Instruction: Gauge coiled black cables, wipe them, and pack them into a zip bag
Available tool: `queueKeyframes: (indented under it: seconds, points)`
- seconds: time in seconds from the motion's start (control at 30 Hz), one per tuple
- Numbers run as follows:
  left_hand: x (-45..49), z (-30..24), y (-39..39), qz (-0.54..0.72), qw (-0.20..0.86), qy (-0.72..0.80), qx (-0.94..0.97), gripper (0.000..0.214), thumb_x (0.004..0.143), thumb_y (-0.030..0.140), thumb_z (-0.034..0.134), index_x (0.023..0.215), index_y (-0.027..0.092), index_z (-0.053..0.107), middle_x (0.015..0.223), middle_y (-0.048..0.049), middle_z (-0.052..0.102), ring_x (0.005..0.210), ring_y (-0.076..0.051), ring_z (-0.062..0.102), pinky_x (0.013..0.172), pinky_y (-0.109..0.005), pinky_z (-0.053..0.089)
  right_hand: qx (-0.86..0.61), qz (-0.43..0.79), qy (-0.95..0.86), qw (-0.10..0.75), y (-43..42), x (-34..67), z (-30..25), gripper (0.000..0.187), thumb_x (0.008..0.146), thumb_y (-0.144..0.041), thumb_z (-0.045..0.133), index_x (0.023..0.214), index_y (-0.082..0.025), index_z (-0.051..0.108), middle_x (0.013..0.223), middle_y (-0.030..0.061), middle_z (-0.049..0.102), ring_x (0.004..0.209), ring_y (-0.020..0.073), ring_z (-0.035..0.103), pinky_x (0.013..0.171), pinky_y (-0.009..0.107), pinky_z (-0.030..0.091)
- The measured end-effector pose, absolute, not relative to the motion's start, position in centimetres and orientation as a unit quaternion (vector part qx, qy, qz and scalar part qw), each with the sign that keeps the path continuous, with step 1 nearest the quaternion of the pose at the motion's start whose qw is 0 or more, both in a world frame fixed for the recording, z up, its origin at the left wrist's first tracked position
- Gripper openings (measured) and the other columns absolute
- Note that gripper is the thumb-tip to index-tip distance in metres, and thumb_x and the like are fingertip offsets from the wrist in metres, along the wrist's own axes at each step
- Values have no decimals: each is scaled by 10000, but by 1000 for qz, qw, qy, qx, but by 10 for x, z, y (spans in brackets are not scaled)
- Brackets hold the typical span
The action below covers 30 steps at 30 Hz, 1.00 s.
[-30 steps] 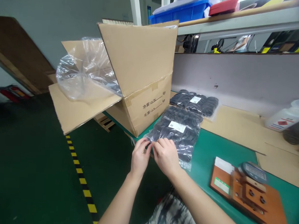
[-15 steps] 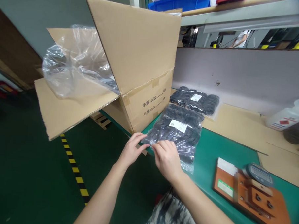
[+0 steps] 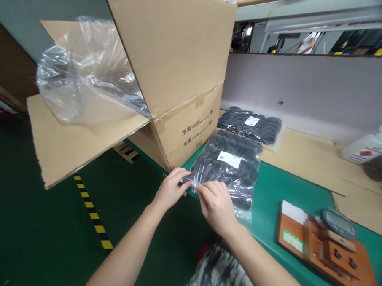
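A clear plastic bag (image 3: 230, 140) full of black rings, with a white label on top, lies flat on the green table edge. My left hand (image 3: 173, 188) pinches the bag's near left corner between thumb and fingers. Close beside it, my right hand (image 3: 216, 203) has its fingertips closed on the bag's near edge. Behind lies a second bag of black rings (image 3: 264, 129), also labelled, against the back panel. The open cardboard box (image 3: 188, 126) stands directly left of the bags, handwriting on its side.
A crumpled clear plastic liner (image 3: 86, 71) spills over the box's left flap (image 3: 80, 142). On the right are an orange-brown fixture with a digital gauge (image 3: 336, 221), cardboard sheets (image 3: 307, 156) and a white bottle (image 3: 368, 148). A person's arm (image 3: 307, 43) shows beyond the panel.
The view has tilted down and shifted slightly, so the box fills more of it. My hands keep their grip on the bag's edge; the right hand has moved very little.
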<state>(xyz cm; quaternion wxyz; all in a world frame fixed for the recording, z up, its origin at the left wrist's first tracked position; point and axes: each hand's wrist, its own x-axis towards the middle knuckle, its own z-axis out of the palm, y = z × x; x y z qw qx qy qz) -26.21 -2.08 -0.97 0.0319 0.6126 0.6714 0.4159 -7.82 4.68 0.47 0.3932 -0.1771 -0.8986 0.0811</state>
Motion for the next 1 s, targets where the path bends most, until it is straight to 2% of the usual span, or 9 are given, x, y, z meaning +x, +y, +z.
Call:
queueKeyframes:
  seconds: [0.13,0.2,0.33,0.5,0.57,0.73,0.87,0.93,1.0]
  points:
    - [-259,-13,-20,389,17,685,616,223,942,272,632,1158,230,671,1103,-88,669,972,-234,696,859,-383,603,-176,89,-899,390,47,-79,4,200,1025,-136,498,926,-163,670,828,67,695,755,208,579,689,347,372]
    - [-259,-14,-22,368,15,688,626,295,931,246,641,1225,238,646,1128,-89,665,1019,-246,687,889,-390,590,-176,92,-900,388,46,-78,3,192,1022,-135,506,926,-160,670,826,66,692,754,210,577,690,348,370]
    - [-260,-8,-25,320,7,688,652,453,911,234,674,1353,252,578,1194,-101,647,1146,-283,645,986,-443,546,-175,98,-901,386,45,-77,2,182,1021,-130,508,940,-158,669,831,66,689,753,209,573,695,343,371]
    - [-261,8,-23,267,2,684,679,549,904,178,674,1424,274,527,1296,-117,624,1190,-335,620,993,-517,530,-168,98,-902,385,45,-76,1,173,1019,-119,502,961,-158,660,832,63,686,748,205,569,699,337,372]
    - [-262,14,-23,260,3,680,686,533,899,174,682,1404,273,541,1301,-113,627,1203,-337,613,1001,-518,527,-167,98,-903,385,46,-76,1,169,1019,-118,504,965,-162,657,836,64,686,757,205,575,710,338,378]
    - [-265,13,-27,283,6,668,688,370,956,223,636,1318,250,560,1193,-75,677,1120,-241,670,947,-365,571,-174,103,-896,395,41,-75,1,161,1010,-102,506,976,-163,652,834,72,686,755,210,577,704,346,384]
    - [-264,3,-30,335,-30,676,655,155,1000,248,552,1143,203,590,1091,-91,655,1036,-229,670,919,-357,557,-135,122,-899,399,25,-74,-1,142,1006,-121,518,1013,-157,655,836,70,689,740,201,588,683,337,433]
    - [-263,-2,-28,355,-44,683,637,85,1000,240,535,1045,199,594,1009,-78,637,966,-226,664,874,-355,553,-113,144,-903,388,17,-77,-4,154,995,-118,520,1064,-141,657,895,91,706,791,215,618,708,345,487]
    - [-261,-7,-26,372,-52,693,616,73,1003,241,526,984,203,586,941,-57,621,878,-210,658,804,-332,552,-133,153,-905,375,12,-81,-9,215,981,-105,507,1148,-95,643,1050,156,715,944,266,647,808,394,543]
